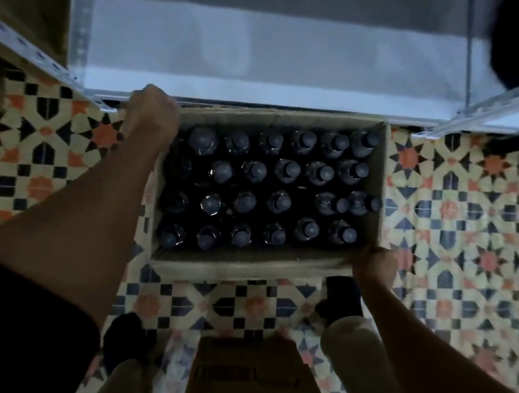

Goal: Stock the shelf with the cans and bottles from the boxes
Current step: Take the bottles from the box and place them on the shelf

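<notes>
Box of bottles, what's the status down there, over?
Left hand grips far-left corner of box, right hand near-right corner. Bottles all inside, upright. Shelf bare, nothing blocking.

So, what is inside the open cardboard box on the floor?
The cardboard box holds upright bottles with dark caps, in rows; one place near its right side looks empty. The box bottom is covered. The left hand and right hand grip opposite corners.
</notes>
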